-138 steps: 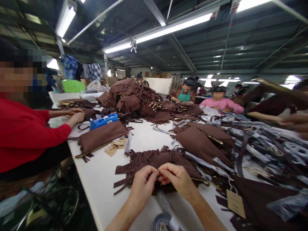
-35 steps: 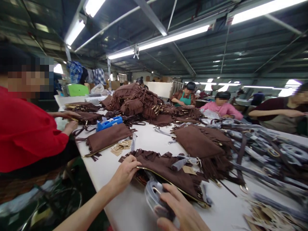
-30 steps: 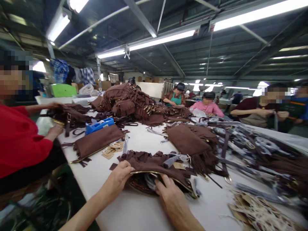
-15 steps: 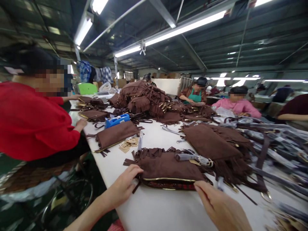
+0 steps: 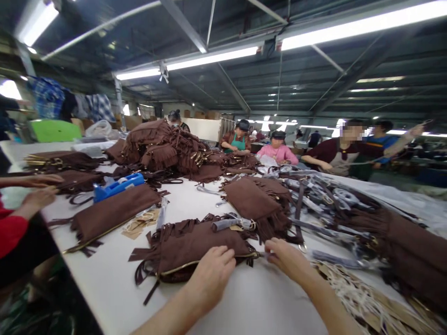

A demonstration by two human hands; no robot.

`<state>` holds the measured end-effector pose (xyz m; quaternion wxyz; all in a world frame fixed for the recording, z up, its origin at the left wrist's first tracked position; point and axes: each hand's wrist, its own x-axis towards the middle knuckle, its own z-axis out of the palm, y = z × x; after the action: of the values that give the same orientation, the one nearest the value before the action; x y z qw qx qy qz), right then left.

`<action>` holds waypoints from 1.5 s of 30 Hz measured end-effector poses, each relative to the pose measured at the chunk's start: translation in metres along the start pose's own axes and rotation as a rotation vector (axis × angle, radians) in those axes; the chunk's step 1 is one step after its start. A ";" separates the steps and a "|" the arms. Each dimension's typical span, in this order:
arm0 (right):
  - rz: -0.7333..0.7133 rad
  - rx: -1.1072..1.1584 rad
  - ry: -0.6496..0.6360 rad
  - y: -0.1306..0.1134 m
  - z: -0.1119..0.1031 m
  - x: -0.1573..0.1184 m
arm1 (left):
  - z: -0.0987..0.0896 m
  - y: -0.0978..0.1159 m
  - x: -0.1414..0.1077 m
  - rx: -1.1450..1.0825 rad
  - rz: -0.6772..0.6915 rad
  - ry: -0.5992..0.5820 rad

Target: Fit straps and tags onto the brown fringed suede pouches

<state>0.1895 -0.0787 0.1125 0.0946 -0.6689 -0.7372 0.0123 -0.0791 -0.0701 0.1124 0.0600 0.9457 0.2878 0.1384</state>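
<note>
Brown and fringed, the bag (image 5: 200, 244) is lying at six o'clock, its gold zip (image 5: 181, 267) seemingly not fully closed. My left hand (image 5: 213, 272) is covering its edge, my right hand (image 5: 284, 258) curling near the zip's end; I cannot tell either grip. From it, another bag (image 5: 249, 197) is crowding two o'clock, string tags (image 5: 366, 298) littering four.

free: tabletop (image 5: 244, 298) this side of fringed bag (image 5: 188, 246); ahead: bag blocks; right: tag heap (image 5: 359, 291) blocks
</note>
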 end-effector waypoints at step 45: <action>0.141 1.045 -0.012 -0.076 -0.007 -0.006 | -0.040 0.000 -0.016 -0.068 -0.522 0.290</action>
<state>0.1160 -0.0930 0.1296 0.4104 -0.5804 -0.5863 0.3885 -0.1036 -0.0770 0.1473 0.0837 0.8076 0.5219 0.2614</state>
